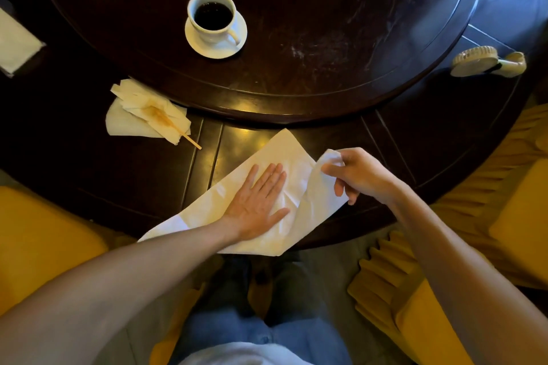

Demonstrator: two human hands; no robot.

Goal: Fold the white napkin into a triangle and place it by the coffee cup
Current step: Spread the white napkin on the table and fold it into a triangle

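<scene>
Two hands are working one white napkin (284,154) at the table's (326,47) near edge: left hand (258,204) lying flat and open on it, right hand (355,175) pinching its lifted corner. One coffee cup (213,16) is sitting well beyond.

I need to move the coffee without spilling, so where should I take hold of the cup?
Take the coffee cup by its handle, which points toward you and slightly right, so come in from the near right side. It is nearly full, so lift it level, or carry it by the saucer.
</scene>
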